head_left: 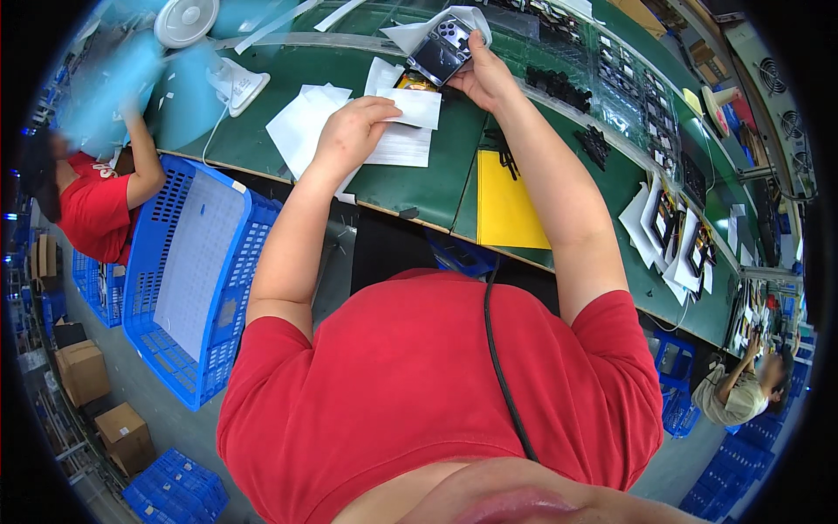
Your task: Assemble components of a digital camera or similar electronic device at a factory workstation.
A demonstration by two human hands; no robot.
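Note:
My right hand [487, 77] is closed around the edge of a dark, glossy handheld device [441, 52] with several round pale spots at its far end. A white sheet or sleeve [476, 19] shows behind the device, beneath my fingers. My left hand [352, 131] pinches a folded white sheet [412, 108] by its left end, above the green table. Under that sheet lie more white papers [403, 150] and a small yellow-and-black item [414, 82], partly covered. Further white sheets [295, 122] lie left of my left hand.
A yellow folder [508, 203] lies at the table's near edge. Black strips [559, 87] and clear trays of dark parts [630, 96] line the far right. White-wrapped black frames [676, 236] sit rightward. A blue crate [188, 279] stands at left, near a co-worker in red [92, 205].

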